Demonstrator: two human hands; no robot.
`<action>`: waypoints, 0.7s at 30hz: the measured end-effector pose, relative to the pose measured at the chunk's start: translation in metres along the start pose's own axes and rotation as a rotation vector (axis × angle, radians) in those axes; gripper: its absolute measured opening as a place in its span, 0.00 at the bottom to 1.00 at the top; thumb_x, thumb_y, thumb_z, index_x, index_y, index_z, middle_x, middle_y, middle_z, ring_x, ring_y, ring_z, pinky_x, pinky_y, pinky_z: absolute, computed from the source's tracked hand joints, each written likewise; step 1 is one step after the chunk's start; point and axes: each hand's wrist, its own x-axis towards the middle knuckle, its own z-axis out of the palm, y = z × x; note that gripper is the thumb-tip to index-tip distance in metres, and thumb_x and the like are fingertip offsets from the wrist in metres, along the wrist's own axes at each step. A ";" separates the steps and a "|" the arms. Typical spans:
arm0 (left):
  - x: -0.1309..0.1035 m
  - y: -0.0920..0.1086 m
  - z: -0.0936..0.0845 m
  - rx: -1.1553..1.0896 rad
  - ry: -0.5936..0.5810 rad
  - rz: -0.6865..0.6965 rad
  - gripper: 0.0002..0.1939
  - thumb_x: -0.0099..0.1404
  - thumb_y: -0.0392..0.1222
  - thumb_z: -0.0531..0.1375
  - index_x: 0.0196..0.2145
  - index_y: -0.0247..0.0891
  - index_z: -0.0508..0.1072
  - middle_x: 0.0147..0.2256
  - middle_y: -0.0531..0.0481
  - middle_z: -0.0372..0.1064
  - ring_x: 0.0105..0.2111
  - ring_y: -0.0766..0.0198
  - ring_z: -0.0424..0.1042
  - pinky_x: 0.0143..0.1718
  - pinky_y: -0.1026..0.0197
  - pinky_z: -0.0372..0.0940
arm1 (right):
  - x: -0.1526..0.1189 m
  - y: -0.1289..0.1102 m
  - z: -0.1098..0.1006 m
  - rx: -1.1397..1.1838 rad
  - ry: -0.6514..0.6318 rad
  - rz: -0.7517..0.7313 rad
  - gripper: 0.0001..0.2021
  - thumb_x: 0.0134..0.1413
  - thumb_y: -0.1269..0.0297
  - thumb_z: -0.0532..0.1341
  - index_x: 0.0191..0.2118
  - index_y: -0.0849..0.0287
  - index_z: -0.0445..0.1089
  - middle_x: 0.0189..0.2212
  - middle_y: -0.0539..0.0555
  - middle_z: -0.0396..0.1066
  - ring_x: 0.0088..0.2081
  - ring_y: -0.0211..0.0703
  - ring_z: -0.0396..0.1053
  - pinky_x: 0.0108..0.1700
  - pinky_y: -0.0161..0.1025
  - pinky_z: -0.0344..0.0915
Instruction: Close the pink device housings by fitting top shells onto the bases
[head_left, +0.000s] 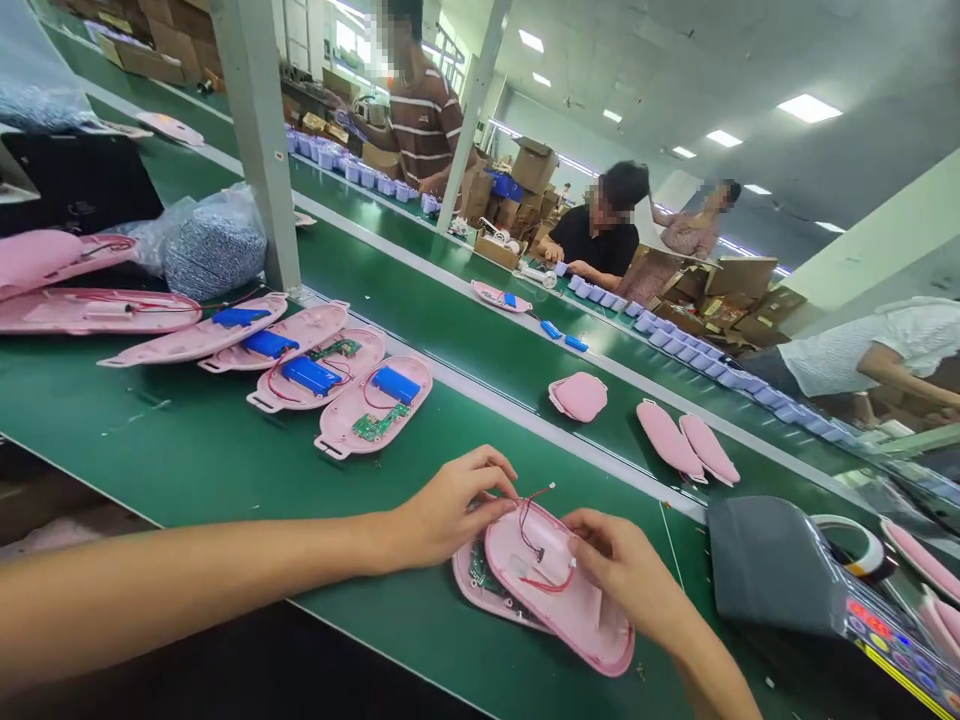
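A pink plastic shell half, its hollow side up, lies slantwise over a second pink shell half that holds a green circuit board. Thin red and black wires rise from the upper half and end in a small white plug. My left hand is closed at its upper left rim, thumb and fingers pinched there. Around the right rim curl the fingers of my right hand, beside a small white connector. Part of the lower half is hidden underneath.
Left along the green bench stand several open pink shells with blue battery packs. A dark grey tape dispenser sits at right. Closed pink shells lie on the conveyor. Across it, people work by lilac parts. A metal post rises left.
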 end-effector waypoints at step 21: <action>0.003 0.000 0.008 0.335 0.236 0.318 0.11 0.72 0.37 0.53 0.37 0.35 0.75 0.51 0.41 0.67 0.43 0.63 0.73 0.46 0.58 0.73 | -0.015 -0.078 0.024 -0.771 0.830 -0.494 0.11 0.64 0.76 0.55 0.40 0.61 0.75 0.32 0.48 0.73 0.29 0.32 0.67 0.28 0.32 0.54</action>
